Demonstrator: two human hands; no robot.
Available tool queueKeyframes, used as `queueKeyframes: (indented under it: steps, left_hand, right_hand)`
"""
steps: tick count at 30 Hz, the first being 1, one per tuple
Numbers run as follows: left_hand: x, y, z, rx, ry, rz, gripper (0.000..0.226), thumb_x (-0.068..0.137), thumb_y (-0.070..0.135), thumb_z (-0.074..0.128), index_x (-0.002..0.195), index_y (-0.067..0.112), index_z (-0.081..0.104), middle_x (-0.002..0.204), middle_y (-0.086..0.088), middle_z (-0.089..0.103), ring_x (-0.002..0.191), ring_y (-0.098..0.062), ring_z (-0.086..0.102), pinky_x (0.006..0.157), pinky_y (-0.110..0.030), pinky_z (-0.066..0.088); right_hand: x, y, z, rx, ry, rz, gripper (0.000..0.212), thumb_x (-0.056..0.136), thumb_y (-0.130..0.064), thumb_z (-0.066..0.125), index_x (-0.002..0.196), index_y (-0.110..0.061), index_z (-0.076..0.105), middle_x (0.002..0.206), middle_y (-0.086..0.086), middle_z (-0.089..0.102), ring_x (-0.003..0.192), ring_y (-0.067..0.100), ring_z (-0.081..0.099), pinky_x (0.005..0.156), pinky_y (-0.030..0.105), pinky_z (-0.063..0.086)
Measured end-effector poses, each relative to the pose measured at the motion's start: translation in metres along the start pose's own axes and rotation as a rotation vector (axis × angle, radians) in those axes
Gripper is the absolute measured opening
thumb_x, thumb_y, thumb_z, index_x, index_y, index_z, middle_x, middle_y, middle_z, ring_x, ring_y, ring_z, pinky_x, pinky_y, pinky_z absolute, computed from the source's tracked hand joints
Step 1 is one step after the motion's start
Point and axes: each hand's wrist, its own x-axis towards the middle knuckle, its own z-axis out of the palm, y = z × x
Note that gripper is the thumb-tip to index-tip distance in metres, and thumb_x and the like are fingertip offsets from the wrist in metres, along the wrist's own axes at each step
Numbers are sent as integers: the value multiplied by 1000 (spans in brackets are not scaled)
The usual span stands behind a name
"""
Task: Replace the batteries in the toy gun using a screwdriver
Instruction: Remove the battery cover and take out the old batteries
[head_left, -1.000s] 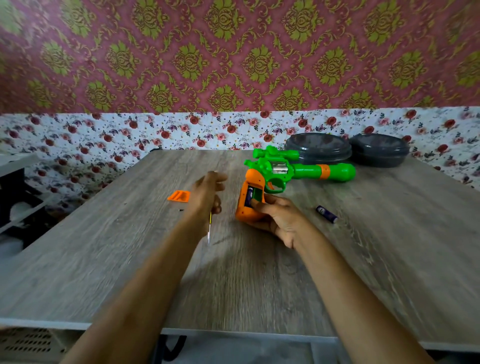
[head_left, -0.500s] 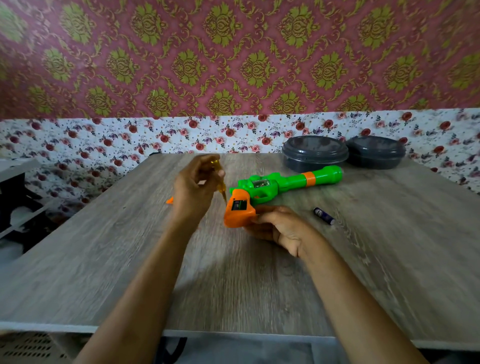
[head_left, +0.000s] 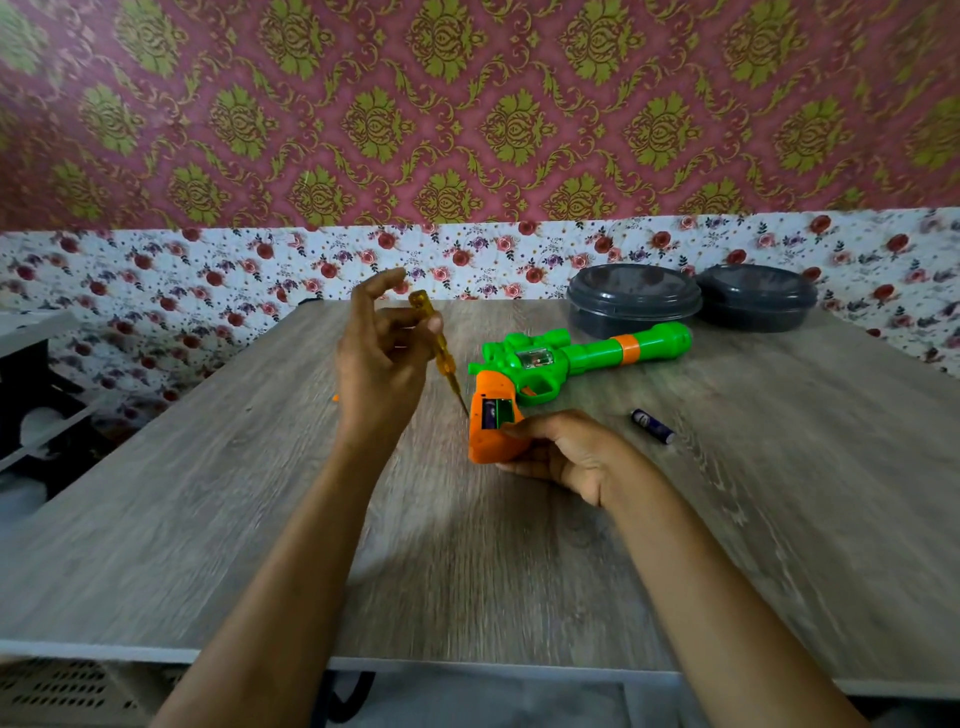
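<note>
The green toy gun (head_left: 571, 356) with an orange grip lies on its side on the wooden table (head_left: 779, 493). My right hand (head_left: 566, 452) grips the orange handle from below. The battery compartment (head_left: 496, 413) in the grip is uncovered, and a dark battery shows inside. My left hand (head_left: 379, 358) holds an amber-handled screwdriver (head_left: 436, 345) tilted down, its metal tip at the left edge of the grip. A loose purple battery (head_left: 653, 425) lies on the table to the right of my right hand. The orange cover is almost fully hidden behind my left wrist.
Two dark grey lidded bowls (head_left: 634, 299) (head_left: 756, 296) stand at the back of the table against the flowered wall. A white shelf unit (head_left: 31, 395) is off the table's left side. The table's front edge (head_left: 467, 667) runs across below my forearms.
The gun went from held upright to lying on its side. My left hand turned the screwdriver over, rose, and brought its tip down to the grip.
</note>
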Motion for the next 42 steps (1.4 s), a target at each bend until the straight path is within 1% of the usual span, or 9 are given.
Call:
queueKeyframes:
  steps: [8, 17, 20, 24, 27, 31, 37, 40, 42]
  left_hand:
    - [-2, 11, 1, -115, -43, 80, 25, 87, 18, 61, 110, 18, 51, 91, -7, 69, 76, -18, 69, 67, -35, 58]
    - [-4, 12, 0, -93, -158, 69, 27, 86, 9, 60, 108, 22, 51, 93, -4, 68, 79, -14, 69, 66, -24, 56]
    - [-6, 13, 2, -80, -207, 90, 28, 87, 6, 60, 107, 23, 50, 93, -6, 67, 83, -13, 68, 66, -18, 53]
    - [-7, 15, -1, -37, -207, 117, 27, 82, 15, 62, 101, 29, 49, 92, -5, 66, 82, -14, 68, 66, -24, 56]
    - [-10, 19, 1, 69, -237, 209, 25, 82, 14, 65, 98, 24, 49, 90, 12, 63, 79, -4, 67, 68, -19, 56]
    - [-17, 20, 1, 139, -234, 264, 27, 82, 13, 66, 101, 18, 48, 90, 15, 63, 77, -1, 66, 67, -13, 53]
    - [-20, 9, -14, 88, -55, 85, 28, 86, 5, 63, 94, 20, 41, 85, -2, 62, 62, -6, 67, 55, -26, 56]
    - [-19, 8, -16, 80, 1, -3, 38, 86, 3, 64, 87, 32, 39, 83, -2, 61, 64, -22, 68, 58, -45, 58]
    - [-25, 7, -15, 123, -12, 30, 40, 83, 5, 68, 86, 32, 39, 83, 0, 62, 67, -20, 69, 60, -43, 58]
  right_hand:
    - [-6, -3, -4, -31, -65, 20, 18, 86, 8, 50, 79, -6, 59, 52, -4, 67, 48, 5, 65, 49, 18, 55]
    - [-6, 0, -2, -77, -46, -17, 19, 86, 7, 53, 78, -8, 61, 52, -6, 68, 50, 3, 64, 51, 17, 55]
    - [-6, 0, -2, -81, -39, -15, 17, 85, 6, 54, 79, -9, 61, 55, -6, 69, 65, 9, 64, 53, 19, 55]
    - [-6, -1, -1, -73, -13, -3, 14, 86, 6, 54, 81, -6, 60, 78, 4, 65, 76, 15, 59, 55, 21, 55]
    - [-6, -1, 0, -57, -22, 15, 21, 86, 6, 54, 107, 5, 59, 100, 12, 62, 82, 19, 60, 57, 22, 56]
    - [-5, -2, 0, -65, -31, 2, 42, 86, 5, 55, 126, 10, 47, 124, 23, 55, 87, 21, 60, 84, 36, 50]
    - [-7, 0, 2, -156, -16, -18, 32, 85, 3, 57, 117, 9, 56, 79, 7, 64, 72, 17, 61, 69, 25, 55]
    - [-6, 2, 1, -138, -13, -38, 29, 83, 6, 58, 112, 9, 60, 65, 1, 69, 67, 16, 64, 67, 27, 57]
    - [-7, 3, 1, -158, -15, -44, 24, 83, 5, 58, 106, 6, 63, 65, 0, 70, 64, 13, 65, 64, 23, 57]
